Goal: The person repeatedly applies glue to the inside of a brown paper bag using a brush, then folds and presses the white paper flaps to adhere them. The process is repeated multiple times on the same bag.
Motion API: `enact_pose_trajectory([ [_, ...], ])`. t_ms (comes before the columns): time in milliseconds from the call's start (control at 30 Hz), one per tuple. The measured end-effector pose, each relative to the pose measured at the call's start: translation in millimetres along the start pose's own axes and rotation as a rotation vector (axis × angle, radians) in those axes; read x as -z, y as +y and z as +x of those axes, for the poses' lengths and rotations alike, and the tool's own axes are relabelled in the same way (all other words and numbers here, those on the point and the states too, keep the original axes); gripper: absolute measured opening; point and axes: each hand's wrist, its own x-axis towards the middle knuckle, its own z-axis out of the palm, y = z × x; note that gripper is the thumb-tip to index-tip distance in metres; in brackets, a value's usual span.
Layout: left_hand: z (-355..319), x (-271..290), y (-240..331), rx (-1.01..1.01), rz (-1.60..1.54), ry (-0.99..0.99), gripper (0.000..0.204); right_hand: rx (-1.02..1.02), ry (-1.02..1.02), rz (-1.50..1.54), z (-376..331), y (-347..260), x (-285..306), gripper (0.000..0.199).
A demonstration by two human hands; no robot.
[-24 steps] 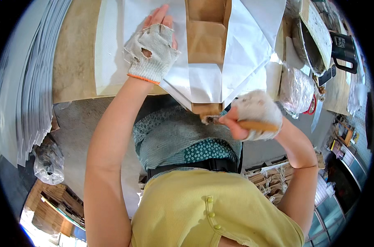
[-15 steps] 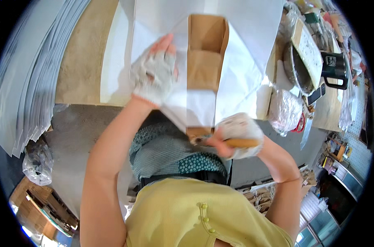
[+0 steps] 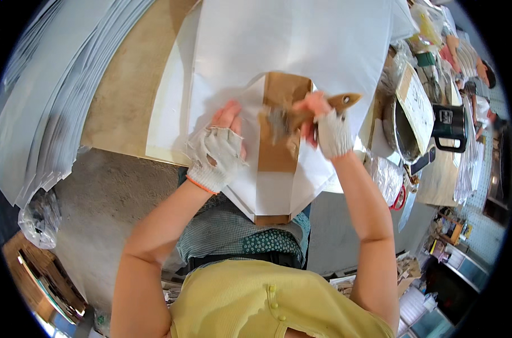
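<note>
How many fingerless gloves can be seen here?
2: the left glove on the left hand, which lies on the white paper, and the right glove on the right hand, which grips the brush. Any others may be hidden.

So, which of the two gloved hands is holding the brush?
The right hand: its bare fingertips grip the wooden-handled brush above the brown strip. The left hand holds no tool; it rests on the white paper.

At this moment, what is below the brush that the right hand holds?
Below the brush in the right hand is a brown paper panel between white flaps. Its part behind the blurred bristles is covered; whether they touch is unclear.
</note>
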Motion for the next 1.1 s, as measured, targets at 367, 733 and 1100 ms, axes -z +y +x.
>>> enact_pose_trajectory([
  [367,-0.1,-3.5,-7.7,-0.057,-0.052,-0.039,0.043,1.375,0.133,-1.02,26.0,36.1,-20.1,0.022],
  [733,-7.2,-13.8,-6.4,0.184,-0.343,0.023,0.059,0.656,0.896,-1.802,-170.3,85.8,171.4,0.037],
  [1100,45.6,12.2,-28.2,0.25,-0.232,-0.222,0.049,0.425,0.238,-1.031,-28.4,29.8,88.3,0.03],
])
